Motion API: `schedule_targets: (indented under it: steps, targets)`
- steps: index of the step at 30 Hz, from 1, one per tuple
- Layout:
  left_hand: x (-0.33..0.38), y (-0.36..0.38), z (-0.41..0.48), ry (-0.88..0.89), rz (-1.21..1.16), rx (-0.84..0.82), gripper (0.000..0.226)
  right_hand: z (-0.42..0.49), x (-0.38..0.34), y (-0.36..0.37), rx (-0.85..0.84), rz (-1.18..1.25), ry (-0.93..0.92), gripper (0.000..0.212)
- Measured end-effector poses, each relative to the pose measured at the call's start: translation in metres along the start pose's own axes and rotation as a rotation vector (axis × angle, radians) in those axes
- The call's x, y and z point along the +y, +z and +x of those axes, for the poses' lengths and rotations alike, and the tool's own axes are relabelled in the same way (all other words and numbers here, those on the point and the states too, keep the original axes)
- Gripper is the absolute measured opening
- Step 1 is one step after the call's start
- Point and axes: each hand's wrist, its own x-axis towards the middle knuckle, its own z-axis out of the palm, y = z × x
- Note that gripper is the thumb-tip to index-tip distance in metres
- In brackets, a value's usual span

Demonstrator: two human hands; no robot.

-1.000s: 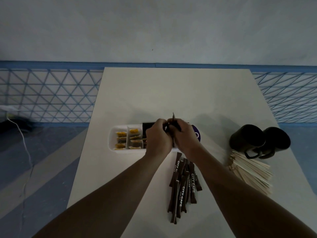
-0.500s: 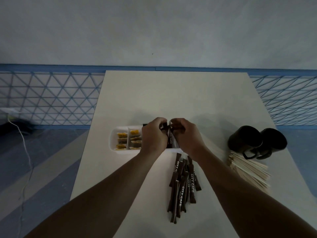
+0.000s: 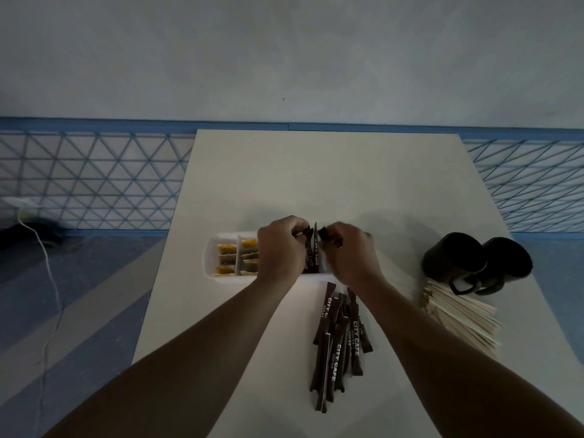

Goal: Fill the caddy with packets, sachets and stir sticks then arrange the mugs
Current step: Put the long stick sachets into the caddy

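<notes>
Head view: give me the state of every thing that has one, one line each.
Left hand: grips held sachets.
Right hand: pinches held sachets.
Held sachets: upright in caddy.
Caddy: on table, partly filled.
Packets: in caddy's two left compartments.
Loose sachets: piled on table, outside caddy.
Stir sticks: piled on table, outside caddy.
Mugs: side by side, touching.

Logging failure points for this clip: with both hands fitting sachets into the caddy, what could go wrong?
The left hand and right hand pinch upright sachets in the caddy; released unevenly, they may lean or spill out. The loose sachet pile lies beside the right forearm; drawing back might scatter it.
</notes>
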Motion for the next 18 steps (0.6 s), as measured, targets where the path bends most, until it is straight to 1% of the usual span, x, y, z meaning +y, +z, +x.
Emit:
schedule_targets:
  steps: [3,5,9,14,18]
  targets:
    - [0.000,-0.003,0.001,0.032,0.022,0.016,0.019,0.006,-0.018,-0.014,0.134,0.072,-0.020,0.008]
    - [0.000,-0.004,0.001,0.031,0.023,0.031,0.020,0.011,-0.028,-0.021,0.156,0.142,-0.001,0.009]
    - [0.001,-0.007,0.001,0.010,0.021,0.037,0.021,0.013,-0.031,-0.020,0.094,0.138,0.008,0.012]
    - [0.004,-0.014,-0.001,0.006,0.013,0.015,0.024,0.006,-0.018,-0.006,-0.053,0.045,0.043,0.014]
    - [0.003,-0.016,-0.003,-0.031,-0.016,0.018,0.027,0.002,-0.014,-0.002,-0.070,0.029,0.062,0.018]
